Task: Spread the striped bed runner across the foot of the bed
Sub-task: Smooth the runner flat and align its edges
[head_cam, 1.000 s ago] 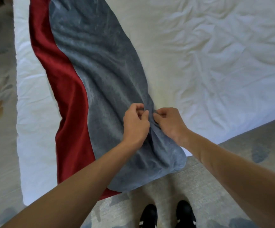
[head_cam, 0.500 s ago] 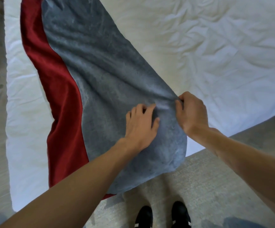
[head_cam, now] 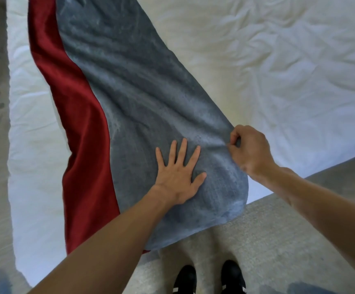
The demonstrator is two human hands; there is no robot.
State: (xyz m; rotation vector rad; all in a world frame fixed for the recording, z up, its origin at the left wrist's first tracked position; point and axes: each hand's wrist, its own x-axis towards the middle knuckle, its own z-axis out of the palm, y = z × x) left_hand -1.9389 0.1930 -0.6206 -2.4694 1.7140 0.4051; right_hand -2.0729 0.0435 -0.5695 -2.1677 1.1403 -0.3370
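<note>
On the white bed [head_cam: 289,71], the striped bed runner [head_cam: 134,98] lies slanted from 11 o'clock down to 6, red stripe on its left, near end drooping off the edge. My left hand [head_cam: 177,177] lies flat on the grey, fingers spread. At its 3 o'clock my right hand [head_cam: 252,149] pinches the grey edge. Looks soft, floppy, probably light, so I'd grab edges, not the middle.

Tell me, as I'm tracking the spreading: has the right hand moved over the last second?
Yes. Against the bed edge, the right hand, pinching the runner's grey side, has gone right, away from the red stripe, out over the sheet.
</note>
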